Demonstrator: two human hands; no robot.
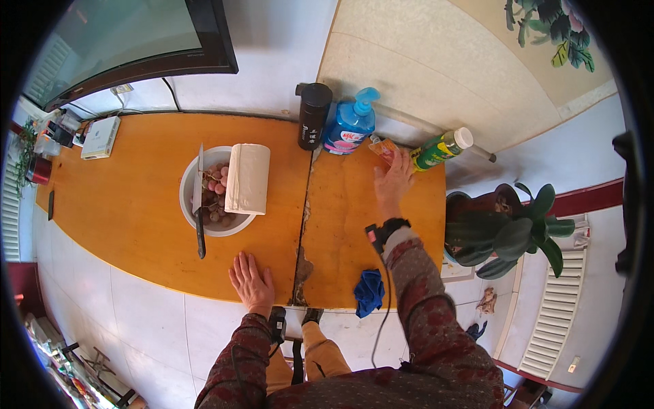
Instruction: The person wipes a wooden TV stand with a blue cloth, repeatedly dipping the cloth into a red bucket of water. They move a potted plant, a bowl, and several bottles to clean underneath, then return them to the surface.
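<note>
My right hand (394, 179) reaches to the back of the orange wooden tabletop. Its fingers overlap the lower end of an orange spouted pouch (382, 147); whether they grip it is hidden. Right beside those fingers, a green-labelled plastic bottle (437, 150) with a white cap stands near the wall. To the pouch's left are a blue pump bottle (351, 122) and a black thermos (313, 116). My left hand (253, 282) rests palm down near the table's front edge, fingers spread and holding nothing.
A white bowl (187, 186) holds grapes (215, 179); a kitchen knife (199, 204) and a paper roll (248, 179) lie across its rim. A blue cloth (369, 292) overhangs the front edge. A potted plant (503, 232) stands at the right, a white box (101, 137) far left.
</note>
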